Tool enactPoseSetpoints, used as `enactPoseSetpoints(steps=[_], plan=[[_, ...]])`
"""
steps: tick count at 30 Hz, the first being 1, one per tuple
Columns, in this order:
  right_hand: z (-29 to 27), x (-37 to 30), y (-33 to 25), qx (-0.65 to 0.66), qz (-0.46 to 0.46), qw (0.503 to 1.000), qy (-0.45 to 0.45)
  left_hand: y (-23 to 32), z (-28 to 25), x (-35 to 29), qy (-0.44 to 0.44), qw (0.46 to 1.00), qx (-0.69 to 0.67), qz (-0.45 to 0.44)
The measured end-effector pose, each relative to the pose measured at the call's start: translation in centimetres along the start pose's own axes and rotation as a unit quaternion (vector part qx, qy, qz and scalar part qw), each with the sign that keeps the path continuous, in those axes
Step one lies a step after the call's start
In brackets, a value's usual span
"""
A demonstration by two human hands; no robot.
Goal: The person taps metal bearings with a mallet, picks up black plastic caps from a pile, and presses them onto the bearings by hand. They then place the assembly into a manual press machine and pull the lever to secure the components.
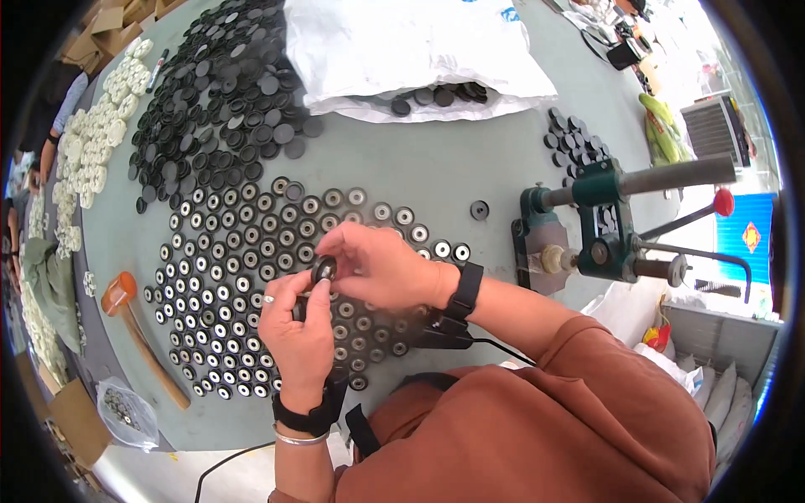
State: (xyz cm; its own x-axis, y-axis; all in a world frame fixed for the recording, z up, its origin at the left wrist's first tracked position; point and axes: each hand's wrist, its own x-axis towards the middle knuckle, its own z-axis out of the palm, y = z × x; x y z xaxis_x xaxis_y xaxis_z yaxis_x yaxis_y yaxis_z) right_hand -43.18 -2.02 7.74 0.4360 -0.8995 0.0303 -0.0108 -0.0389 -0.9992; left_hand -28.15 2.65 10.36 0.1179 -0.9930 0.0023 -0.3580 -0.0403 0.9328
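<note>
My left hand [300, 339] and my right hand [384, 270] meet over the middle of the table. Between their closed fingertips is a small black round wheel [324, 268] with a shiny centre, tilted on edge. Another dark bit shows under my left fingers, too covered to name. Below and around my hands lie many black wheels [218, 251] with metal ring centres, set close together in rough rows. One black ring-like piece [479, 210] lies apart, to the right of my hands.
A heap of black caps [226, 117] fills the far left, beside a white sack [402, 59] with more caps inside. A green hand press [605, 222] stands right. An orange-headed mallet [138, 327] and white parts [84, 151] lie left. Another person's arm [50, 147] shows at far left.
</note>
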Motion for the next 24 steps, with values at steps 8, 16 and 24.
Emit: enactPoseSetpoints(steps=[8, 16, 24], plan=[[-0.7, -5.2, -4.9, 0.113, 0.165, 0.98, -0.009, 2.3, -0.3, -3.6, -0.081, 0.995, 0.0, 0.053], [1.5, -9.6, -7.3, 0.152, 0.134, 0.979, 0.037, 5.1, -1.7, -6.8, -0.1, 0.983, 0.021, 0.15], [3.2, -12.2, -8.5, 0.13, 0.08, 0.981, 0.123, 6.6, -2.1, -8.4, -0.12, 0.979, 0.016, 0.166]])
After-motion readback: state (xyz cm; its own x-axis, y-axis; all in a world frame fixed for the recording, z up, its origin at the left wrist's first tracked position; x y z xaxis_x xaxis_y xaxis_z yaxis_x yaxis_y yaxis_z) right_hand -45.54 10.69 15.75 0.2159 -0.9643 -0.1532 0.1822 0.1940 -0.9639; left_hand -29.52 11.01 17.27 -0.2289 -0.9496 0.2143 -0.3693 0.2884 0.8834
